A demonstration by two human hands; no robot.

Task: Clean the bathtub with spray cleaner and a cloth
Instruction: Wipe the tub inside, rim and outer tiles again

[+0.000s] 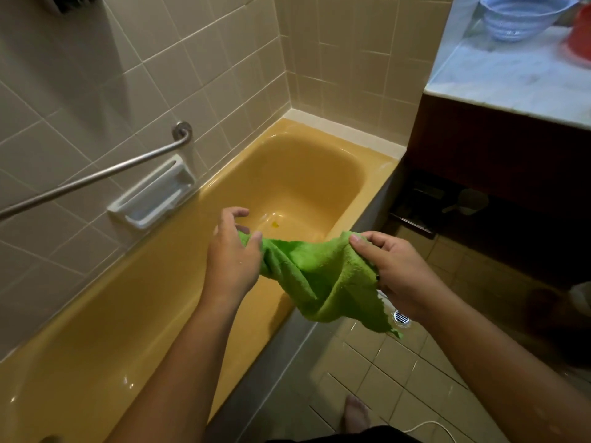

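Observation:
A green terry cloth hangs stretched between both my hands above the near rim of the yellow bathtub. My left hand pinches the cloth's left end over the tub's inside. My right hand grips the right end, over the tub's outer edge and the floor. The cloth sags and twists in the middle, with a corner dangling low. A small yellow spot lies on the tub's bottom. No spray cleaner bottle is in view.
A metal grab bar and a white soap dish are fixed to the tiled wall at left. At right stands a dark cabinet with a marble counter holding a blue basin. A floor drain sits on the tiled floor.

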